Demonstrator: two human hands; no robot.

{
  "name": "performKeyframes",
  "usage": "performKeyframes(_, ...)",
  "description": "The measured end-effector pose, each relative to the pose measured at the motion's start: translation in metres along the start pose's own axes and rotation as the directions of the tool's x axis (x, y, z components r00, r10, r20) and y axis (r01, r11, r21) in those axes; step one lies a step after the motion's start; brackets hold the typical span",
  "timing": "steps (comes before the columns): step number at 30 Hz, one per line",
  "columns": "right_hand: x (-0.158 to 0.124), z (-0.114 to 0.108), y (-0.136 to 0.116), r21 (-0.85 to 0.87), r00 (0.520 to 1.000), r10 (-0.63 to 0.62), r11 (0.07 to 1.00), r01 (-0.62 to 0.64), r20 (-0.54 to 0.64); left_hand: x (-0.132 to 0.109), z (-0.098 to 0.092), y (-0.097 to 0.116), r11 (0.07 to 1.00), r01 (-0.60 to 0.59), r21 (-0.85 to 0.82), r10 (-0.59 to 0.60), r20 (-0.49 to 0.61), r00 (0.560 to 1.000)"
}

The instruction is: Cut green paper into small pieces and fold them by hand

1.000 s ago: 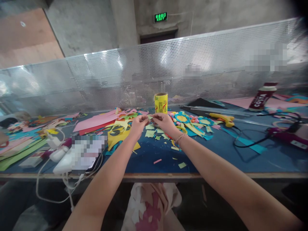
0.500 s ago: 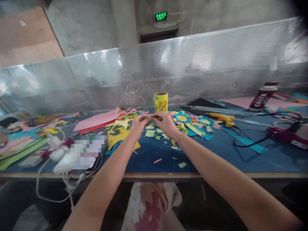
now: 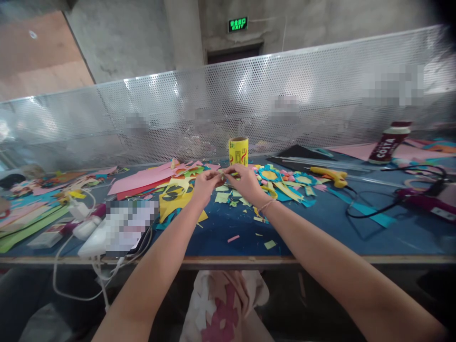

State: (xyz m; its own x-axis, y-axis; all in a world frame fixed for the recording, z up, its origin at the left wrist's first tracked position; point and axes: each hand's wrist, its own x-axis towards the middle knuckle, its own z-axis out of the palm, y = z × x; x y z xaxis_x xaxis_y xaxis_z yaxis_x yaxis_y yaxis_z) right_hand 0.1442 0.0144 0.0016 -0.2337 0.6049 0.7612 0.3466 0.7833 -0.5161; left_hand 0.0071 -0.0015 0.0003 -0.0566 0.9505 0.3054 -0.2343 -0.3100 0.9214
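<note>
Both my hands meet above the blue table (image 3: 320,228), just in front of a yellow can (image 3: 238,151). My left hand (image 3: 204,184) and my right hand (image 3: 245,183) each pinch one end of a small light-green paper piece (image 3: 223,175), fingertips almost touching. Light-green paper scraps (image 3: 224,196) lie under the hands. A yellow cut-out sheet (image 3: 176,197) lies just left of my left hand. Blue and yellow paper flowers (image 3: 281,180) lie right of my right hand.
A yellow glue gun (image 3: 329,176) with black cable lies to the right, a purple glue gun (image 3: 423,199) farther right, a brown bottle (image 3: 389,142) behind. Pink sheets (image 3: 142,180), white chargers and cables (image 3: 89,228) sit left. A perforated metal screen (image 3: 213,109) closes the back.
My hands have drawn closer together over the small green paper piece, the fingertips now almost meeting. Everything else on the table is unchanged.
</note>
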Motion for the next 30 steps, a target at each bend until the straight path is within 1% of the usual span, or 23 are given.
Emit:
performKeyframes(3, 0.000, 0.000, 0.001, 0.008, 1.000, 0.021, 1.000, -0.021, 0.011, 0.000, 0.000, 0.001, 1.000, -0.004, 0.019, 0.005, -0.015, 1.000)
performKeyframes(6, 0.000, 0.000, 0.002, -0.010, 0.999, -0.015, 1.000, 0.016, 0.037, -0.001, 0.001, 0.002, 1.000, 0.001, 0.014, 0.000, -0.031, 1.000)
performKeyframes(9, 0.002, -0.002, 0.005, -0.049, 0.992, -0.112, 0.992, 0.115, 0.059, -0.002, 0.001, 0.005, 0.999, 0.032, -0.015, -0.033, -0.026, 0.999)
performKeyframes(13, 0.003, -0.007, 0.007, -0.101, 0.962, -0.255, 0.959, 0.265, 0.099, -0.004, 0.001, 0.009, 0.995, 0.072, -0.074, -0.072, 0.009, 0.997)
performKeyframes(19, 0.004, -0.012, 0.007, -0.130, 0.915, -0.380, 0.909, 0.397, 0.137, -0.004, 0.001, 0.008, 0.986, 0.109, -0.126, -0.105, 0.035, 0.994)
performKeyframes(23, 0.003, -0.013, 0.008, -0.156, 0.892, -0.417, 0.883, 0.443, 0.176, -0.004, 0.001, 0.007, 0.982, 0.113, -0.154, -0.109, 0.038, 0.993)
performKeyframes(30, 0.002, -0.015, 0.011, -0.190, 0.871, -0.443, 0.856, 0.481, 0.214, -0.003, 0.001, 0.006, 0.977, 0.111, -0.183, -0.102, 0.059, 0.993)
